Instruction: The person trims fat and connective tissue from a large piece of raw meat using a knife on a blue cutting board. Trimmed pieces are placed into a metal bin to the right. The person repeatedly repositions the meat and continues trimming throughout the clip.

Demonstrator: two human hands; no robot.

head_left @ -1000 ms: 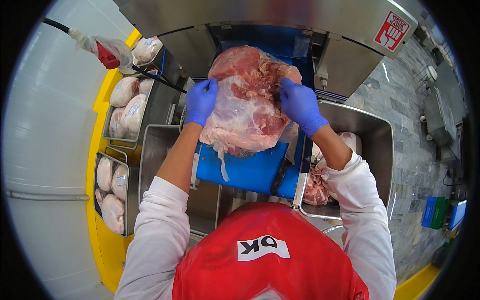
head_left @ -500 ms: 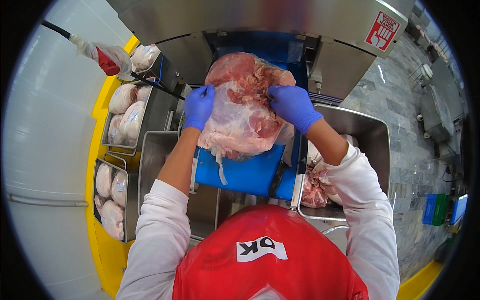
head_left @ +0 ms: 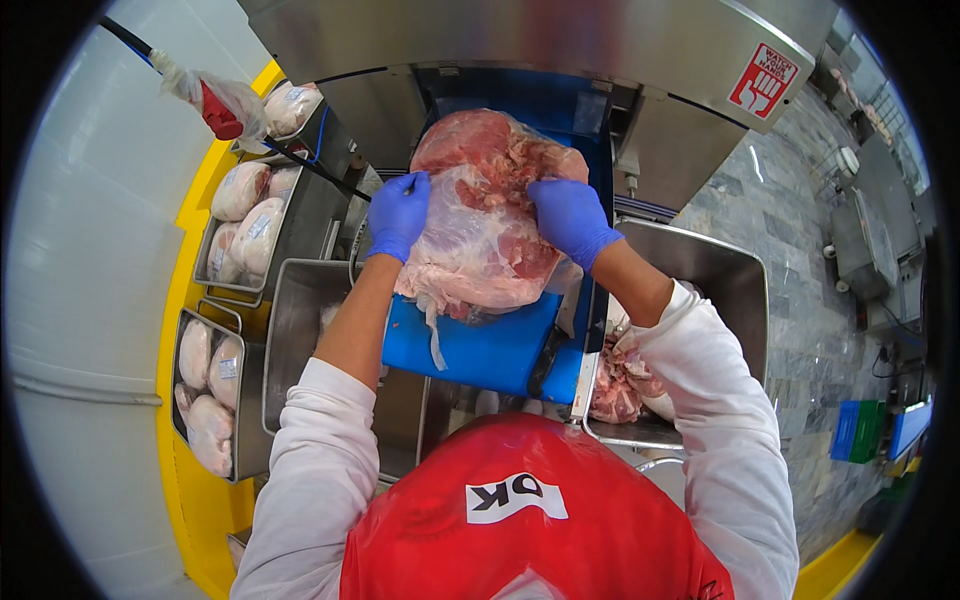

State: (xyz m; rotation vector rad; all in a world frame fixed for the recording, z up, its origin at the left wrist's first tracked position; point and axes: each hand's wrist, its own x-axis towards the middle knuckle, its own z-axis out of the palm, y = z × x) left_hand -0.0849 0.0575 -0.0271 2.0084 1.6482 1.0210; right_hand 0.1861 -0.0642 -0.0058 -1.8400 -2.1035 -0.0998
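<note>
A large piece of raw meat [head_left: 485, 235], pink and red with pale fat and a thin whitish film, lies on a blue conveyor belt [head_left: 440, 345]. My left hand [head_left: 398, 217], in a purple glove, pinches its left edge with curled fingers. At its right side my right hand [head_left: 573, 222], gloved the same way, grips the edge, its fingertips partly hidden against the flesh. A pale strip hangs from the near edge onto the belt. Close to the belt's right side lies a knife [head_left: 548, 362] with a black handle and its blade partly under the meat.
A steel machine [head_left: 500, 35] with a red and white warning sticker stands over the belt's far end. Steel bins flank the belt; the right bin [head_left: 720, 255] holds meat pieces. Trays of wrapped meat [head_left: 208, 390] stand at left, beside a hanging cable with a red switch [head_left: 222, 112].
My right hand has shifted slightly left along the meat's right edge, its grip kept. My left hand stays at the left edge. The whole view has tilted a little.
</note>
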